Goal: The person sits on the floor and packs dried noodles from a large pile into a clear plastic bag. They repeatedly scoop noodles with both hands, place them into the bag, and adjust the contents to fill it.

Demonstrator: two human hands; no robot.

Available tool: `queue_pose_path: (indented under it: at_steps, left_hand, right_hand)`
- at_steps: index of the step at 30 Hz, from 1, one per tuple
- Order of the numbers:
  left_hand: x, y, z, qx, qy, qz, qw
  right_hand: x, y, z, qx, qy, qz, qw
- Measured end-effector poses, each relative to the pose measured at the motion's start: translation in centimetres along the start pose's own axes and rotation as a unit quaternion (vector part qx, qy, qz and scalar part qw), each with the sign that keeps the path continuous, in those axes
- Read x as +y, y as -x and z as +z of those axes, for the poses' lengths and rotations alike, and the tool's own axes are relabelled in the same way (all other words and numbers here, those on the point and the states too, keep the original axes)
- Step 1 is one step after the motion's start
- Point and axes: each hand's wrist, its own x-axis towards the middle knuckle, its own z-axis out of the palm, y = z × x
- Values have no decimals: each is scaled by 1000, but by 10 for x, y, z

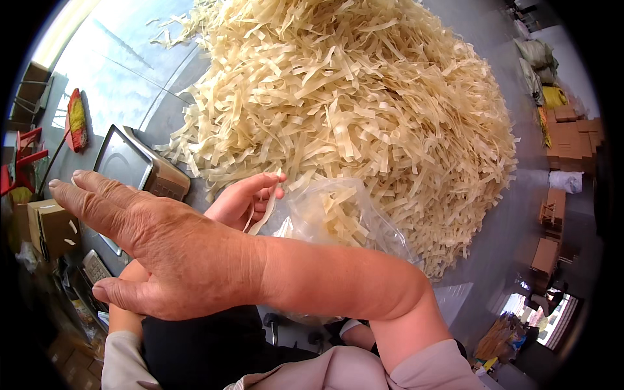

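A large heap of flat pale-yellow strips (341, 97), resembling dried wide noodles, covers much of the grey metal table (492, 234) before me. My left hand (246, 197) is at the heap's near edge, pinching a single strip (267, 212) between thumb and fingers. My right forearm crosses in front of my body. My right hand (180, 248) is stretched to the left, back upward and fingers apart; its palm is hidden, and nothing shows in it. Beyond the forearm, a clear plastic bag (317, 197) holds some strips, its lower part partly hidden by the arm.
Left of the heap stands a weighing scale (168, 173) with a metal tray. A keypad device (96, 265) sits nearer me. Further left are a broom head (75, 119), a red stool (24, 161) and a cardboard box (52, 228). Stacked cartons (570, 139) line the right side.
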Motion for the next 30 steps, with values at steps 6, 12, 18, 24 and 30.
queue_pose_path:
  at_steps: [6, 12, 18, 24, 30]
  left_hand:
    - [25, -3, 34, -30, 152, 276, 949]
    - [-16, -19, 80, -180, -496, 258, 809]
    - [-24, -13, 45, 62, -680, 464, 565]
    - [-33, -41, 12, -98, -406, 3, 909]
    - [-30, -51, -2, -109, -452, 44, 884]
  right_hand:
    - [-10, 81, -131, 291, 93, 212, 928]
    - [-33, 217, -183, 454, 110, 346, 814]
    - [-4, 298, -239, 522, 86, 422, 736]
    - [87, 296, -308, 661, -143, 357, 644]
    - [113, 210, -360, 663, -252, 225, 668]
